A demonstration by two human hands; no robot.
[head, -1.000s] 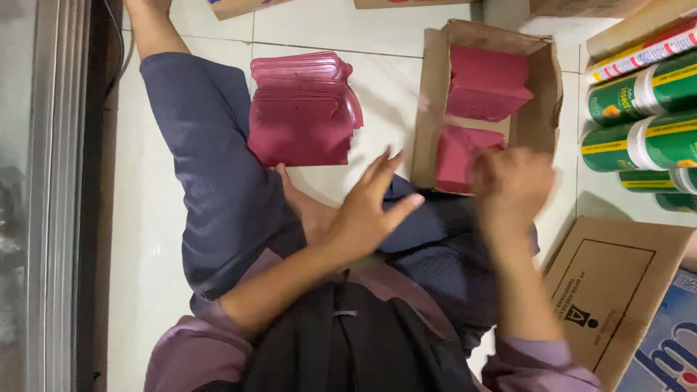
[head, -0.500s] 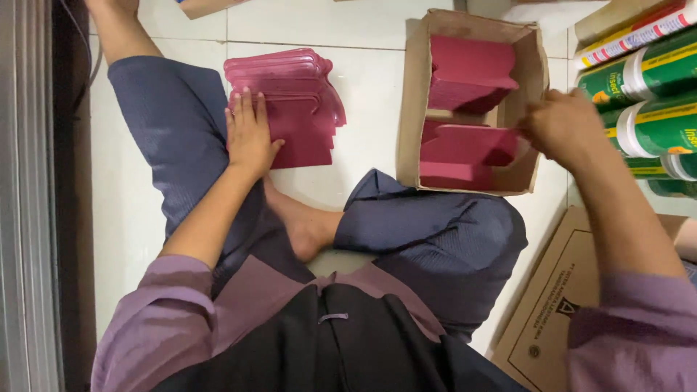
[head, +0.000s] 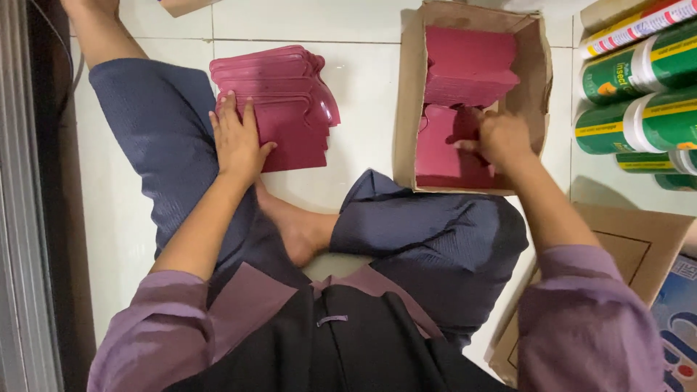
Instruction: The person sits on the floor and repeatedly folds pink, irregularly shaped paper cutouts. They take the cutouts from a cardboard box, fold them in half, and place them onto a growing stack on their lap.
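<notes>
My left hand point(head: 237, 139) lies flat, fingers spread, on the near edge of a fanned stack of dark pink flat cards point(head: 287, 101) on the white tiled floor. My right hand point(head: 501, 136) reaches into an open cardboard box point(head: 406, 94) and its fingers close around the edge of the lower stack of the same pink cards point(head: 443, 152). A second stack of pink cards point(head: 468, 65) fills the far half of the box. I sit cross-legged, a bare foot point(head: 301, 232) between my knees.
Green spray cans point(head: 639, 101) lie stacked at the right. A flattened cardboard box point(head: 639, 247) and a blue printed package point(head: 679, 319) lie at the lower right. A dark frame point(head: 43, 218) runs along the left edge.
My hands parted from the middle: the left went out onto the floor stack and stays there, the right moved into the box and down onto the lower pink stack.
</notes>
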